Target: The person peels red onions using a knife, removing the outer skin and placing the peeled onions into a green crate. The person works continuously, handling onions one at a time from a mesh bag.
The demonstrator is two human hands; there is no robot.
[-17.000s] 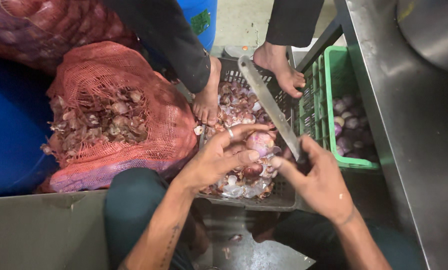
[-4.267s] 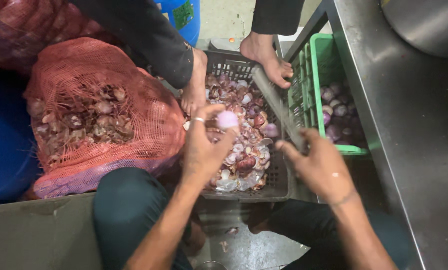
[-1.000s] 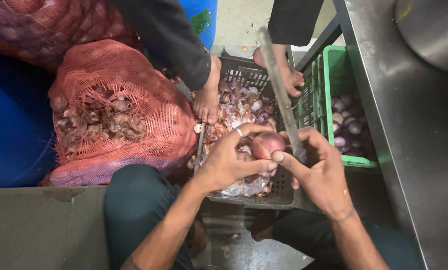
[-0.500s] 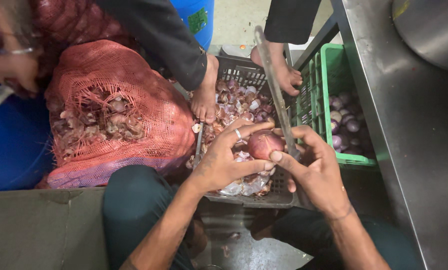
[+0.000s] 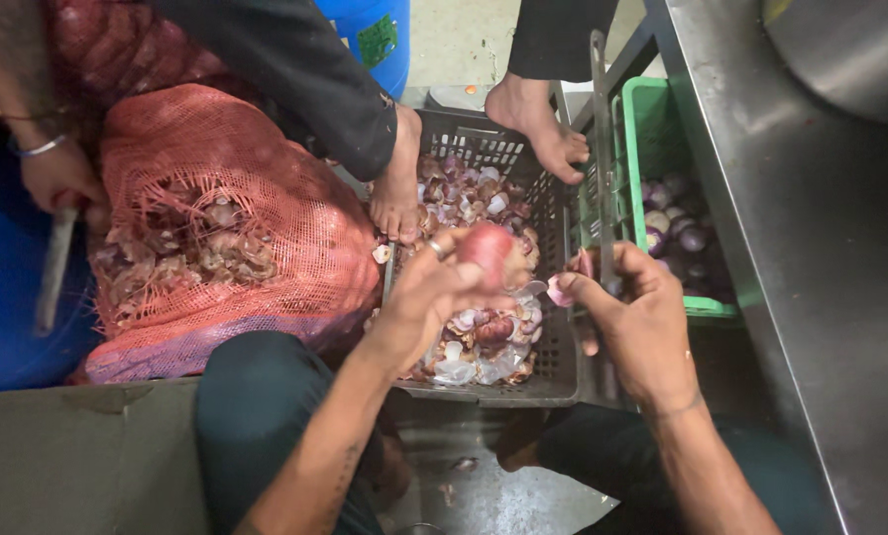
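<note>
My left hand [image 5: 434, 297], with a ring on one finger, grips a red onion [image 5: 488, 249] above a grey crate [image 5: 548, 386] filled with onion skins. My right hand [image 5: 634, 322] holds a long knife [image 5: 600, 149] with its blade pointing up and away, and a piece of purple peel [image 5: 560, 289] sits at its thumb. The two hands are a little apart over the crate's right side.
A green crate [image 5: 637, 119] with peeled onions stands to the right, beside a steel counter [image 5: 821, 258]. A red mesh sack [image 5: 216, 228] of onions lies at left. Another person's bare feet [image 5: 538, 129] rest on the grey crate, and a hand [image 5: 57, 178] with a knife shows at far left.
My hands have drawn apart; the onion is lifted in my left hand and the knife has come off it with a bit of peel. The other person's hand at left moved lower.
</note>
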